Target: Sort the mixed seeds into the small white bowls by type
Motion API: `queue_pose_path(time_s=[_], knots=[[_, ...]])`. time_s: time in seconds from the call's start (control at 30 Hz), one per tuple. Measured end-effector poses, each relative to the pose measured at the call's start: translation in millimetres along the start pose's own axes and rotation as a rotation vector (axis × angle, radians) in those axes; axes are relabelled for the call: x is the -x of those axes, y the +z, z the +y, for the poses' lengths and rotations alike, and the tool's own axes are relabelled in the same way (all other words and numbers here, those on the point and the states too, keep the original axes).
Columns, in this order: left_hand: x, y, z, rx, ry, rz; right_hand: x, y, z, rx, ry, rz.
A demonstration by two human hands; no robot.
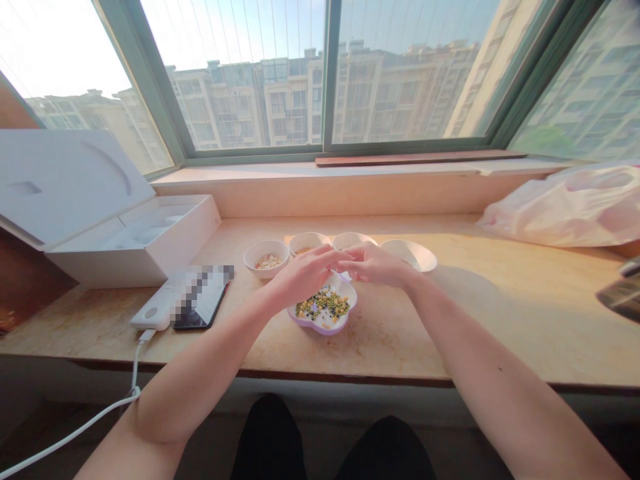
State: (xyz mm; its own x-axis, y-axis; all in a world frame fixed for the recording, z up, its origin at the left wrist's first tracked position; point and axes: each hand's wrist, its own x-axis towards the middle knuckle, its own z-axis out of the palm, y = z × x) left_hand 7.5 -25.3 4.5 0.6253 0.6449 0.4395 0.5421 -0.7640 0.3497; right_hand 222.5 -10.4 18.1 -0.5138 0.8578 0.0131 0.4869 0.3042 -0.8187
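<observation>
My left hand (pixel 311 265) and my right hand (pixel 369 261) meet over the far side of a purple-rimmed, petal-shaped dish (pixel 325 330). Their fingers are stretched toward each other and overlap at the tips. I see nothing held in either one, though the undersides are hidden. Mixed green, yellow and dark beans (pixel 323 304) lie spread in the dish's white inside. Behind my hands stands a row of several small white bowls. The leftmost bowl (pixel 253 261) holds pale, flat pieces, and the rightmost bowl (pixel 423 257) is partly covered by my right wrist.
On the left, an open white box (pixel 175 243) stands behind a phone (pixel 200 313) and a white power bank (pixel 153 312) with a white cable (pixel 95 423). A plastic bag (pixel 570 207) lies at the right. The table's front edge (pixel 345 379) runs below my forearms.
</observation>
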Motion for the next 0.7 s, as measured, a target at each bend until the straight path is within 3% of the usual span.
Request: queue_pose_path(time_s=[0.13, 0.4, 0.53, 0.7], knots=[[-0.4, 0.8, 0.9, 0.025, 0.008, 0.033, -3.1, 12.7, 0.9, -0.072, -0.022, -0.093], [-2.3, 4.4, -8.8, 0.071, 0.132, 0.208, -11.1, 20.0, 11.8, -0.291, -0.064, -0.015], [-2.3, 7.4, -12.4, 0.077, 0.168, 0.230, -13.4, 19.1, 13.8, -0.298, -0.070, 0.043], [-1.7, 2.0, -10.3, 0.018, 0.004, 0.192, -14.7, 17.0, 13.9, -0.225, -0.073, 0.201]])
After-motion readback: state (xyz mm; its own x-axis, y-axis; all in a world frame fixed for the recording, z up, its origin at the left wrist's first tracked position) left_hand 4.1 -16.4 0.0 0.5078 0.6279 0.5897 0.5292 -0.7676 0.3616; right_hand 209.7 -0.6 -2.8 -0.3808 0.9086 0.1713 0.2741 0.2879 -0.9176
